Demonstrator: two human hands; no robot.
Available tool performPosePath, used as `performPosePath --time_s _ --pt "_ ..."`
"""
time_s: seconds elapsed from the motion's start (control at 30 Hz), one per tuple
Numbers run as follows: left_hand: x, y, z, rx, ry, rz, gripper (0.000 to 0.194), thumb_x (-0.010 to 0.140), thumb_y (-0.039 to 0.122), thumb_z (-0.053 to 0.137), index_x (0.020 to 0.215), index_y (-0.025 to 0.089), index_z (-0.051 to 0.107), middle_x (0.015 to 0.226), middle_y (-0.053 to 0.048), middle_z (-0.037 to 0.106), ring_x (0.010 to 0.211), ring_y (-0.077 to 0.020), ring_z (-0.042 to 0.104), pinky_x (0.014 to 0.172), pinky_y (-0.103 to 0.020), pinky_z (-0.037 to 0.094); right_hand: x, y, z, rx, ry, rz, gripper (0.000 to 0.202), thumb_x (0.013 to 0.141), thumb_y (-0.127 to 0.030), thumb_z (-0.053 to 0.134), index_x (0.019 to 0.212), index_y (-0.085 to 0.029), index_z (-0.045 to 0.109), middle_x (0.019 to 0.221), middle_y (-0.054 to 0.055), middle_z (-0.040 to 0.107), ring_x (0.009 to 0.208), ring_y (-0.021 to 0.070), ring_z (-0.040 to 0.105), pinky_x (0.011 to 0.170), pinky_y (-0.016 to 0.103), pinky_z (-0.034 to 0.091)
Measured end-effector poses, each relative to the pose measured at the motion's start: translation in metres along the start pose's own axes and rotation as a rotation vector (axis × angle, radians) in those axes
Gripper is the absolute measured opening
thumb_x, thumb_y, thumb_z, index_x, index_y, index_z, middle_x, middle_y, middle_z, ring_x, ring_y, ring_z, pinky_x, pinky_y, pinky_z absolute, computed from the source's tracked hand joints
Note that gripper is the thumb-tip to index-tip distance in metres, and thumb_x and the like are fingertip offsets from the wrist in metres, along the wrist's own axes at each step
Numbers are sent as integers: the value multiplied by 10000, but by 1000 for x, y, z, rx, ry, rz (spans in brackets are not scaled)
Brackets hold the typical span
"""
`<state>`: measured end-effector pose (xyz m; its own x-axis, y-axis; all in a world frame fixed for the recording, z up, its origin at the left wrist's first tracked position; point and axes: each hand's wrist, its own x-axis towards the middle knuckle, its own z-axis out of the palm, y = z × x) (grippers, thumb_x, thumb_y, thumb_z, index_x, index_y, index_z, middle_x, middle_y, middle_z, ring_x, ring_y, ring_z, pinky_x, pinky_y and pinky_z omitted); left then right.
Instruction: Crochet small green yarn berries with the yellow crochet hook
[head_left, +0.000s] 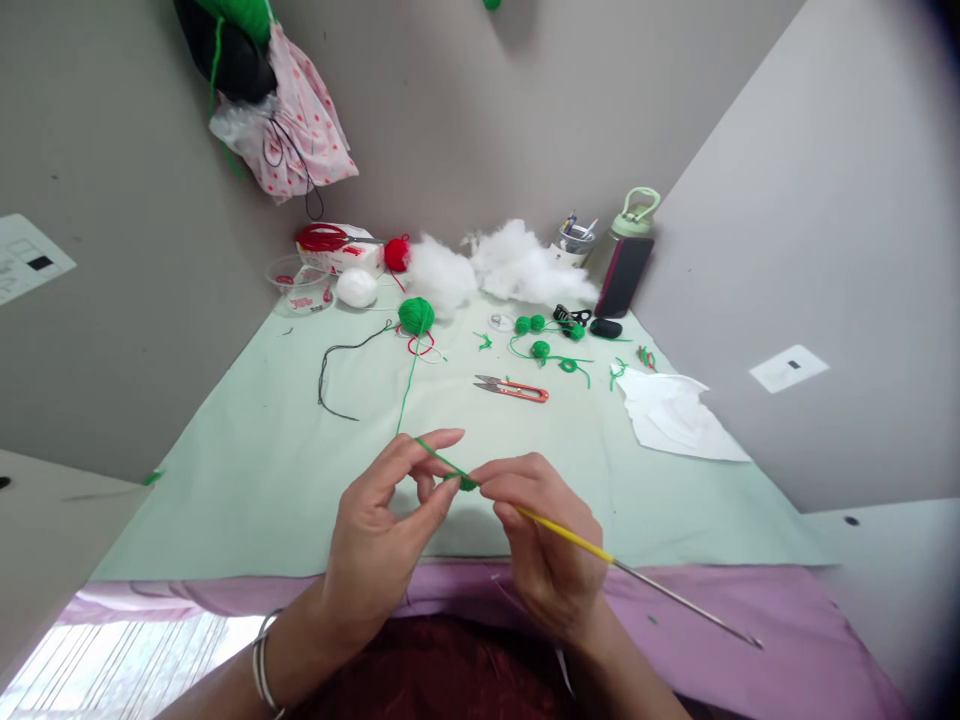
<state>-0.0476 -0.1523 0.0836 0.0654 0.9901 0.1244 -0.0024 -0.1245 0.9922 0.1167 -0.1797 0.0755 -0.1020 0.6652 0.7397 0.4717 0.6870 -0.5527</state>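
My left hand (390, 530) pinches a small green crochet piece (466, 484) between thumb and fingers. Green yarn (407, 392) runs from a green yarn ball (416, 316) over its raised index finger down to the piece. In my right hand (551, 535) is a crochet hook (574, 537) with a yellow grip; its bare metal end points down to the right. The working tip is hidden at the green piece, where both hands nearly meet. Beyond them, orange-handled thread snips (517, 388) lie on the pale green cloth (247, 470).
White stuffing (525, 262) and a red yarn ball (397, 254) stand at the back. Several small green crochet balls (540, 350) lie right of centre. A bottle (622, 240), a phone (626, 278) and white paper (675, 412) line the right side. A black cord (322, 375) lies left.
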Motion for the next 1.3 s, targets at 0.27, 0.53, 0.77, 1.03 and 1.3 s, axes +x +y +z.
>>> performPosePath --time_s 0.27,0.53,0.77,1.03,1.3 --pt "-2 -1 2 -132 -11 -108 379 821 249 854 1193 284 794 824 -1 688 702 -152 571 762 -305 499 -13 10 10 -220 78 -191 425 971 -84 600 1363 -240 648 1088 129 784 878 230 737 699 372 647" --pt "11 6 0 -735 -295 -604 492 785 269 900 1250 179 765 652 79 469 534 -34 257 562 -184 360 -14 11 8 -138 113 -73 454 963 -70 631 1327 -332 706 1136 77 758 974 234 744 746 375 648" --pt "10 6 -2 -616 -220 -466 398 815 256 870 1205 239 794 850 27 570 554 -25 307 536 -189 332 1 5 7 371 222 279 205 1035 -194 573 1030 -257 768 864 44 734 779 194 679 677 354 579" --pt "5 -2 0 -404 -214 -357 357 850 303 838 1204 286 794 873 11 608 691 -96 452 618 -230 384 2 5 14 339 198 273 226 1023 -146 580 1046 -268 769 924 40 767 871 196 720 745 347 602" --pt "10 1 0 -650 -248 -546 369 830 284 860 1188 210 804 758 53 516 533 -20 262 551 -190 344 -11 8 12 3 114 48 363 964 -63 627 1227 -278 754 1092 93 745 974 226 719 780 359 615"
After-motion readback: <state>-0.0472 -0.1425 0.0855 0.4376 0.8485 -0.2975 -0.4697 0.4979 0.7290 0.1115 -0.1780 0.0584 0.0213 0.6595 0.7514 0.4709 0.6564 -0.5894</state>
